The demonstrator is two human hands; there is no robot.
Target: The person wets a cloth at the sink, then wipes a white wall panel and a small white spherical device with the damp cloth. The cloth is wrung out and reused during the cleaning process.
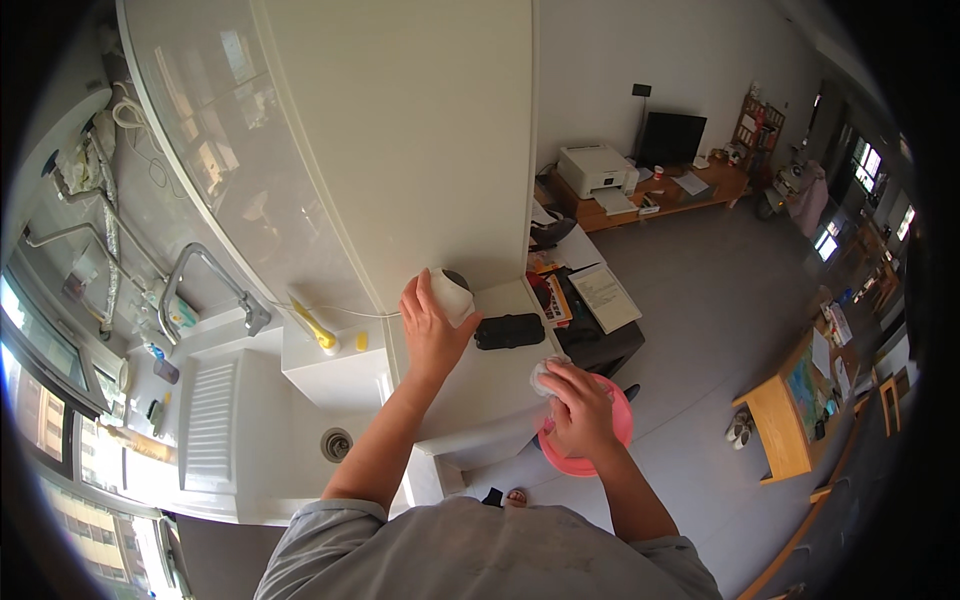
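My left hand [436, 330] is closed around a rounded white device [452, 297] with a dark face, near the back of a white counter [465, 382]. A thin white cable runs left from beside it. My right hand [577, 409] grips a crumpled light-coloured cloth [541, 375] at the counter's right edge, above a pink basin [621, 427]. The basin is partly hidden by this hand and forearm. A black oblong case [510, 331] lies on the counter between my hands.
Left of the counter are a white sink [300, 427] with a ribbed washboard [210, 420], a grey faucet [202, 251] and a yellow-handled brush [319, 334]. A tall white panel [420, 135] rises behind. Papers [604, 296] and a printer [596, 169] stand to the right.
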